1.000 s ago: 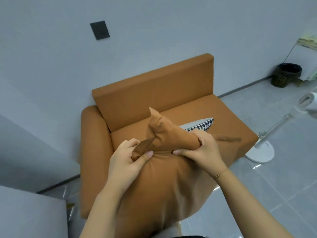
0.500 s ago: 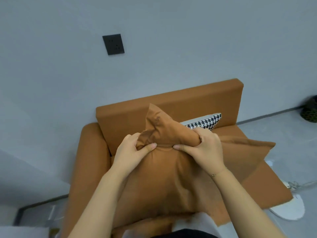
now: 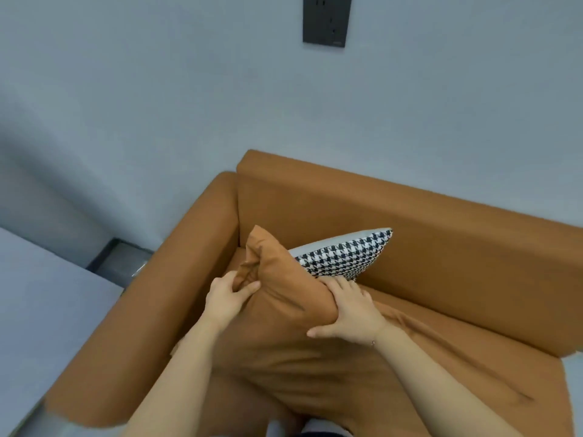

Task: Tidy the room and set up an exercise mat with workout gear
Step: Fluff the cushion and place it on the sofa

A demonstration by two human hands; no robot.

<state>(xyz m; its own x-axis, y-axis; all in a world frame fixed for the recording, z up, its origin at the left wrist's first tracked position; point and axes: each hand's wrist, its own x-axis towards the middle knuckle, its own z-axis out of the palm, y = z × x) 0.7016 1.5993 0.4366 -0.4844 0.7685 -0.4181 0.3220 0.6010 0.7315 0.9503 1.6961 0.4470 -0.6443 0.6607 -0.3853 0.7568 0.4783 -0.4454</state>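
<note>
I hold an orange-brown cushion (image 3: 284, 335) over the seat of a sofa (image 3: 457, 247) of the same colour. My left hand (image 3: 225, 298) pinches the cushion's bunched top corner. My right hand (image 3: 350, 313) grips the upper edge, fingers over the top and thumb on the near face. Behind the cushion a black-and-white houndstooth pillow (image 3: 344, 257) leans against the sofa's backrest, partly hidden.
The sofa stands against a pale grey wall with a dark socket plate (image 3: 326, 18) above it. Its left armrest (image 3: 176, 272) runs toward me. A grey surface (image 3: 41, 310) lies at the left, with a strip of floor (image 3: 120, 260) between it and the sofa.
The cushion has moved forward and down toward the sofa's back left corner, closer to the houndstooth pillow. My view has swung left and nearer to the sofa; both hands keep their hold.
</note>
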